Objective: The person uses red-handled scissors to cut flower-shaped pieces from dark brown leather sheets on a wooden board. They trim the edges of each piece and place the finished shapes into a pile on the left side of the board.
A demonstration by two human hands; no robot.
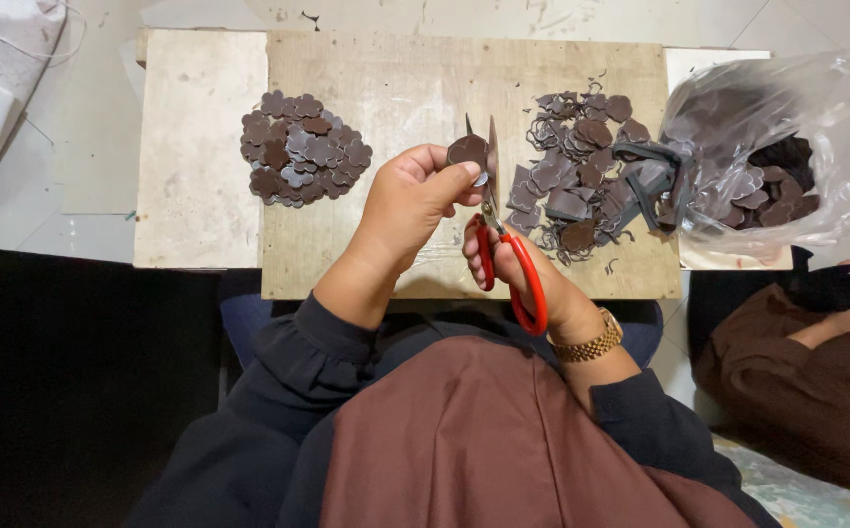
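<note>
Over the scuffed wooden tabletop, the left hand pinched a small brown leathery piece between thumb and fingertips, its grip closed on it just above the board, while the right hand had its fingers through the glossy red loops of the scissors, the thin metal blades parted and touching the piece. To the left lay a flat pile of scalloped brown cutouts; to the right, a looser heap of offcuts and curled trimmings — beside a crinkled clear plastic bag holding more. The right palm was hidden behind the handles — another person's brown sleeve was cut off at the frame's edge.
</note>
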